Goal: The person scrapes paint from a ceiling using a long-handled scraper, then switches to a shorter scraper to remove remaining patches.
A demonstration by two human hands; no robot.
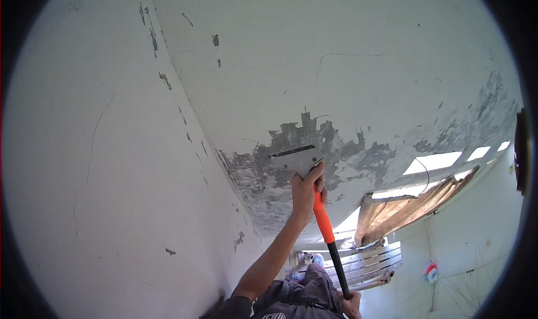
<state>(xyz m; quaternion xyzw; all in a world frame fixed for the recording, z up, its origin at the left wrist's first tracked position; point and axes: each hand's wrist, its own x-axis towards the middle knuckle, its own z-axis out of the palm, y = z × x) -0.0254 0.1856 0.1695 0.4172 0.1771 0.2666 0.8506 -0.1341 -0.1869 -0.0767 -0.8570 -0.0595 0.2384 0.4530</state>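
Note:
A long-handled scraper has a wide metal head (298, 161) with a dark blade edge, an orange grip (323, 218) and a black lower shaft (338, 266). My left hand (307, 193) is wrapped round the tool just below its head, thumb up against the metal. Lower down, at the bottom edge, my right hand (351, 305) grips the end of the shaft. The blade lies over a grey patch (302, 133) of the wall where the white coating is gone; whether it touches cannot be made out.
The white wall (134, 151) on the left meets the scraped surface at a corner line. Windows (434, 163) and a brown curtain (392, 215) are at the right. Below are slatted wooden boards (367, 266) near my legs. A red and white item (431, 272) hangs at the lower right.

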